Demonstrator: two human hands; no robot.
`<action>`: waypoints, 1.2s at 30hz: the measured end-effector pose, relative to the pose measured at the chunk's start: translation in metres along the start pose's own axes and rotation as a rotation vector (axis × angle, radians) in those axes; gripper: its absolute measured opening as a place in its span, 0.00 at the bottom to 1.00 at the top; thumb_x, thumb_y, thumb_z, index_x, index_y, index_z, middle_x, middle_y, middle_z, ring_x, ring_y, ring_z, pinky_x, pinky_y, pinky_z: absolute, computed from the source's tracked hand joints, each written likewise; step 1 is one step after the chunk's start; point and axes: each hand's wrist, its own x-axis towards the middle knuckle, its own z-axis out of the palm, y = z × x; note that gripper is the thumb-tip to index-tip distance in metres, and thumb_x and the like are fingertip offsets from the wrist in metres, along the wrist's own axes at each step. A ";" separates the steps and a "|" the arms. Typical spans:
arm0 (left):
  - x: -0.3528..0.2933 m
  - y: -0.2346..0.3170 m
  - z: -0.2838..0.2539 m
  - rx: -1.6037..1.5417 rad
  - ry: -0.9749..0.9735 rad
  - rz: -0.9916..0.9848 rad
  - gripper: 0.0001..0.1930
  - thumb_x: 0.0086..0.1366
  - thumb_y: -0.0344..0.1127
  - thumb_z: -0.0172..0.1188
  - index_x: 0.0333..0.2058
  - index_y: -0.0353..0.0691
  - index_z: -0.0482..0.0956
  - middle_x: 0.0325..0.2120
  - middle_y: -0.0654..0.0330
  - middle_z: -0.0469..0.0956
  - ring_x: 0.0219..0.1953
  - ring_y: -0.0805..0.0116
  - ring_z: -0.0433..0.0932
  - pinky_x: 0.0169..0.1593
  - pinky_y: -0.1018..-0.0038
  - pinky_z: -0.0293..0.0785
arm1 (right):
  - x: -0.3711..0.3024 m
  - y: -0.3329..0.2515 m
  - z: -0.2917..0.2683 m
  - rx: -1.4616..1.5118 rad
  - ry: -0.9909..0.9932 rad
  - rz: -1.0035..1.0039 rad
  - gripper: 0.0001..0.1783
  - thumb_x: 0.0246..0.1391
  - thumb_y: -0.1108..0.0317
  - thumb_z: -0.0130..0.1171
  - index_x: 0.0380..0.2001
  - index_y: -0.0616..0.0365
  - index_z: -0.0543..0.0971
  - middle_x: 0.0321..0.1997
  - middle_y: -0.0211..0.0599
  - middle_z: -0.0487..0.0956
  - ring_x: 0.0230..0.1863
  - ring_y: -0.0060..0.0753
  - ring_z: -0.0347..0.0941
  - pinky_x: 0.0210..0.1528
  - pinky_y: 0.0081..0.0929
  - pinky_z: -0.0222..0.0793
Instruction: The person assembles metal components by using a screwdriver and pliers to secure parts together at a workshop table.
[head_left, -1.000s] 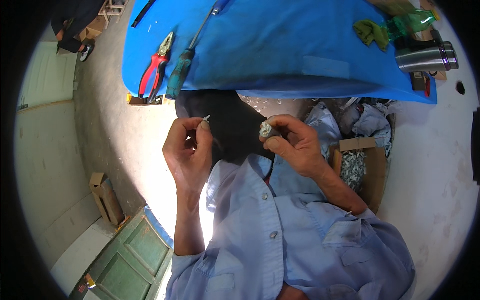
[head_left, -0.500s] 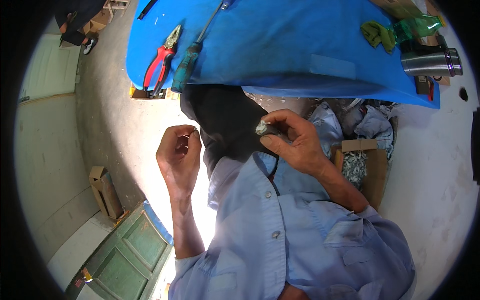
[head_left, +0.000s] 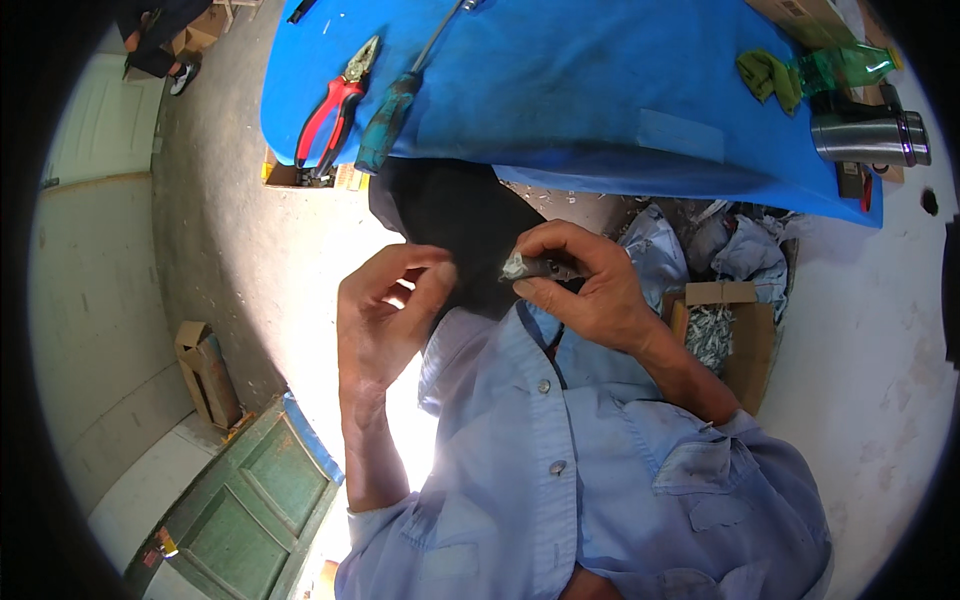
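My right hand (head_left: 598,292) grips a short dark cylindrical piece (head_left: 545,268) between thumb and fingers. Its left end carries a whitish, crumbly-looking mass and points toward my other hand. My left hand (head_left: 382,315) is raised a little to the left of that piece, apart from it, thumb and forefinger pinched together. The fingertips are smeared by motion, so anything between them is too small to make out. Both hands hover above my lap, in front of the blue-covered table (head_left: 560,90). On its left part lie red-and-black pliers (head_left: 335,108) and a teal-handled screwdriver (head_left: 390,125).
At the table's right are a green plastic bottle (head_left: 850,68), an olive cloth (head_left: 768,80) and a steel flask (head_left: 870,138). Below stands a cardboard box (head_left: 750,345) holding metallic strips. A green panelled door piece (head_left: 245,500) lies lower left. Another person (head_left: 165,40) is far left.
My left hand has moved right, closer to the dark piece. My right hand has tilted that piece slightly and stays nearly in place. The whole view has shifted a little.
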 end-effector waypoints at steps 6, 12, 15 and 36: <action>0.005 0.008 0.012 -0.323 -0.223 -0.084 0.08 0.69 0.30 0.67 0.43 0.34 0.87 0.32 0.63 0.84 0.33 0.80 0.79 0.35 0.82 0.72 | 0.003 0.001 0.001 -0.098 -0.022 -0.101 0.14 0.52 0.77 0.69 0.43 0.60 0.81 0.41 0.37 0.82 0.41 0.30 0.80 0.44 0.28 0.75; 0.004 0.008 0.014 -0.194 -0.218 -0.113 0.08 0.65 0.26 0.66 0.42 0.32 0.87 0.34 0.61 0.84 0.33 0.79 0.81 0.34 0.82 0.74 | 0.004 0.003 0.003 -0.198 -0.022 -0.114 0.14 0.52 0.76 0.69 0.43 0.60 0.81 0.41 0.38 0.82 0.41 0.34 0.82 0.42 0.31 0.78; 0.002 0.011 0.017 -0.137 -0.192 -0.098 0.09 0.63 0.25 0.66 0.42 0.32 0.86 0.35 0.61 0.85 0.34 0.77 0.82 0.34 0.82 0.75 | 0.005 0.003 0.005 -0.225 -0.008 -0.101 0.14 0.52 0.76 0.69 0.43 0.60 0.81 0.42 0.39 0.83 0.41 0.36 0.83 0.41 0.31 0.79; -0.007 -0.005 0.046 0.249 0.124 0.347 0.06 0.63 0.19 0.65 0.38 0.31 0.82 0.42 0.53 0.83 0.35 0.70 0.85 0.34 0.79 0.80 | 0.009 0.009 0.012 -0.284 0.066 -0.076 0.12 0.52 0.74 0.68 0.41 0.61 0.82 0.40 0.39 0.84 0.41 0.39 0.83 0.43 0.33 0.78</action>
